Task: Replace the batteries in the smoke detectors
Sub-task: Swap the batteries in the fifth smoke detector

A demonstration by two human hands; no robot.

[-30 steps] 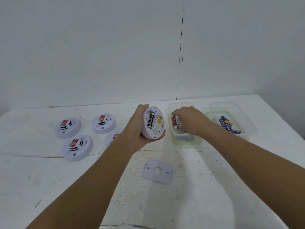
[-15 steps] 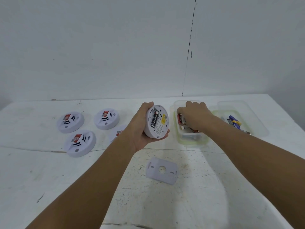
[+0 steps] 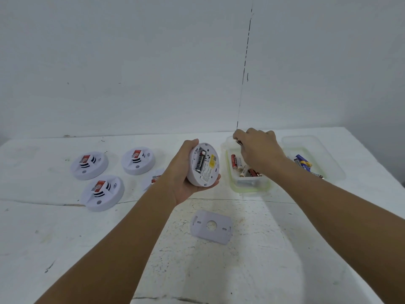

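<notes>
A big white table [image 3: 65, 249] holds two clear tubs: the near tub [image 3: 247, 189] with red batteries [image 3: 234, 161] in it, and the far tub [image 3: 328, 159] with blue ones [image 3: 303, 163]. Three round white smoke detectors [image 3: 102, 193] sit face up on the left side, a fourth peeks out behind the left arm, and a flat white back plate [image 3: 211, 227] lies near the front. The left hand [image 3: 183, 178] is wrapped around an open smoke detector [image 3: 202, 164] with one black battery [image 3: 199, 161] inside, while the right hand [image 3: 258, 150] hangs over the near tub, fingers pinched on something tiny that I cannot make out.
</notes>
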